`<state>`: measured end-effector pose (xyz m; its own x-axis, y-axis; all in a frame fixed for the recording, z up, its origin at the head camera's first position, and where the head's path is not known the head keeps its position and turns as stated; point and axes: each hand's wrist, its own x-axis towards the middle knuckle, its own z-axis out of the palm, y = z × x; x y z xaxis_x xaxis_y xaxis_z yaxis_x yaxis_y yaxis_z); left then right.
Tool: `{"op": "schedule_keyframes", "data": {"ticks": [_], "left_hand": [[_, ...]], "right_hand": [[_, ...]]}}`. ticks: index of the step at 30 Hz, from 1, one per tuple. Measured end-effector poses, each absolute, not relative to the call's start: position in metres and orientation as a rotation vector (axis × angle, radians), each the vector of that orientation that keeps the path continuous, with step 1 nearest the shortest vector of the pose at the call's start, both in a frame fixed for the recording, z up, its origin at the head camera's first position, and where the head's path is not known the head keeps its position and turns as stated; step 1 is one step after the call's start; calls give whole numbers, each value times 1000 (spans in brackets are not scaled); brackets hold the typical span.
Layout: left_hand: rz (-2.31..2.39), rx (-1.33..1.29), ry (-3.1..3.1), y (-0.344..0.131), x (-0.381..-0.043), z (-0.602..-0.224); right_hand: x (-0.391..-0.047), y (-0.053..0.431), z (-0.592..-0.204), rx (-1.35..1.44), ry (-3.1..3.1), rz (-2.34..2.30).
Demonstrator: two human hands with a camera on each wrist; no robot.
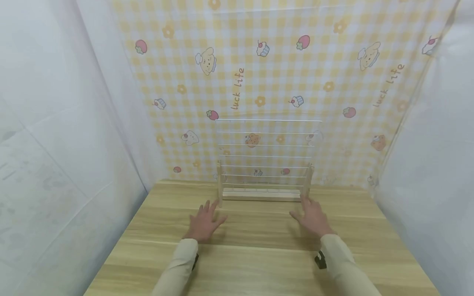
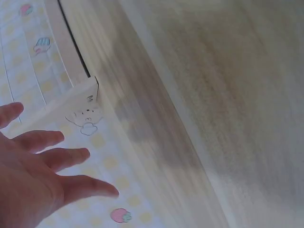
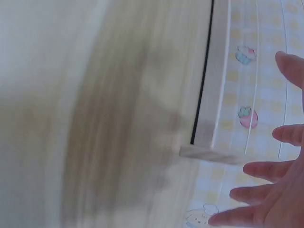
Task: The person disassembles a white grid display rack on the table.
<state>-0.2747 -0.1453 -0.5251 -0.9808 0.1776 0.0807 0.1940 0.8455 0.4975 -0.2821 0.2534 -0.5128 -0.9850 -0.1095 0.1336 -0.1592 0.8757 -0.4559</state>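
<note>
A rack with thin white horizontal rods [image 1: 264,156] stands upright at the back of the table. Pale wooden side posts [image 1: 219,181] flank it, and a wooden bar [image 1: 261,197] runs along its bottom. My left hand [image 1: 203,224], fingers spread, is just in front of the left post's foot and holds nothing. By the right post [image 1: 307,181], my right hand [image 1: 314,217] has its fingers spread too, with fingertips right at the post's lower end in the head view. Both wrist views show straight, separated fingers [image 2: 90,187] with nothing between them, close to the wooden end pieces [image 3: 213,154].
The wood-grain table [image 1: 259,263] extends toward me from the rack. Directly behind the rack hangs a yellow checked cloth [image 1: 281,78] with cartoon prints. White sheets [image 1: 55,123] close off the left and right sides.
</note>
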Motion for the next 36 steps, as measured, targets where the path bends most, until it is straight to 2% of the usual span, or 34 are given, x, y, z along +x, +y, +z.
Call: {"op": "schedule_keyframes", "data": {"ticks": [7,17,25,36], "left_hand": [[-1188,-305,-2840,-155,-283,-525],[-1451,-291,-2696,-158,-301,-518],[-1608,-224,-2612,-157,-319,-499],[-1678,-192,-2511,-150,-346,-468]], "right_hand": [[-295,266,-499,223,-2912,750],[-304,277,-487,172,-2899,872],[-321,285,-479,195,-2862,893],[-344,293,-449,136,-2884,928]]}}
